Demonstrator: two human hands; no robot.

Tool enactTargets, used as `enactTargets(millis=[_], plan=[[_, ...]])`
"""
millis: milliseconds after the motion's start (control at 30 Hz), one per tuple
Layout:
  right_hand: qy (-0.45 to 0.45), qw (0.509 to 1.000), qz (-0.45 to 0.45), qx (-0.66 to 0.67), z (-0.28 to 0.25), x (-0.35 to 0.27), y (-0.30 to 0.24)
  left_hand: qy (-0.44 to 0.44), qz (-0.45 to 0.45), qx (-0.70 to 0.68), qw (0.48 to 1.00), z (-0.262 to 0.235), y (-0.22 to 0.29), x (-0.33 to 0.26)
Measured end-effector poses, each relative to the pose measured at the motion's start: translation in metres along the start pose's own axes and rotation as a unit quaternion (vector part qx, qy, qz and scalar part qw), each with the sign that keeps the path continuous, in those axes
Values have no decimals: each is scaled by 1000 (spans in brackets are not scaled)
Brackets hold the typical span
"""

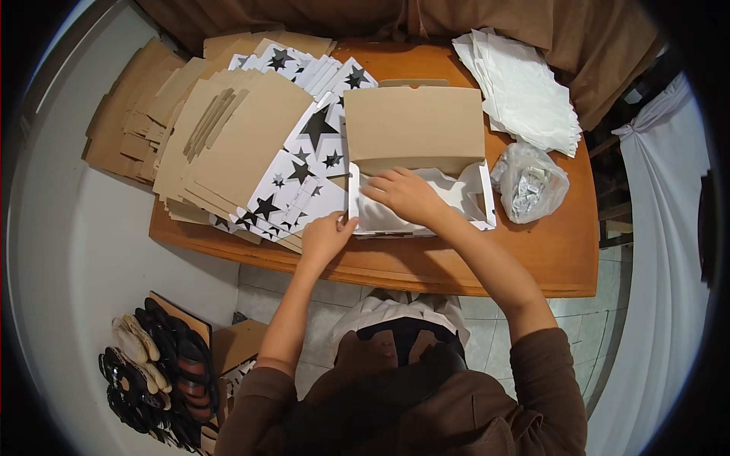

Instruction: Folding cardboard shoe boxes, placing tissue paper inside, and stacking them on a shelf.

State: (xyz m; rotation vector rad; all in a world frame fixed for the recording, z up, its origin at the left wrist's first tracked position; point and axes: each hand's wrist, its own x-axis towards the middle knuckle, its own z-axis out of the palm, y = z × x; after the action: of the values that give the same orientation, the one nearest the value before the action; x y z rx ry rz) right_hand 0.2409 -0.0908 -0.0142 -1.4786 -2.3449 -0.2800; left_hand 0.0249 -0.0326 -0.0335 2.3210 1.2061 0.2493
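An open cardboard box (490, 207), white outside and brown inside, stands on the table with its lid (414, 121) raised at the back. White tissue paper (456, 190) lines its inside. My left hand (327, 239) is closed on the box's front left corner, thumb against the wall. My right hand (403, 194) reaches over the front wall into the box. Its fingers are stretched out over the paper at the left end, holding nothing that I can see.
Flat folded boxes with black stars (300, 171) and brown cardboard stacks (243, 137) fill the table's left. White paper sheets (525, 91) and a clear plastic bag of small packets (530, 186) lie at right. Sandals (163, 365) sit at lower left, below the wooden table (532, 266).
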Motion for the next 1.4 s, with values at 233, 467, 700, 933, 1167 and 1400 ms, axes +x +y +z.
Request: enactTargets(millis=[233, 467, 700, 933, 1167, 1400], plan=[[-49, 989, -112, -78, 57, 70, 31, -44, -38, 126, 990, 13, 8, 11], [-165, 973, -113, -114, 55, 95, 31, -8, -46, 202, 978, 15, 23, 15], [95, 994, -30, 37, 42, 38, 26, 14, -56, 238, 969, 18, 33, 3], [-20, 994, 57, 95, -65, -95, 71, 217, 154, 224, 938, 32, 105, -18], [-47, 995, 52, 67, -100, -186, 90, 100, 369, 95, 919, 117, 197, -31], [-46, 994, -88, 33, -84, -194, 108, 158, 260, 134, 943, 150, 228, -31]])
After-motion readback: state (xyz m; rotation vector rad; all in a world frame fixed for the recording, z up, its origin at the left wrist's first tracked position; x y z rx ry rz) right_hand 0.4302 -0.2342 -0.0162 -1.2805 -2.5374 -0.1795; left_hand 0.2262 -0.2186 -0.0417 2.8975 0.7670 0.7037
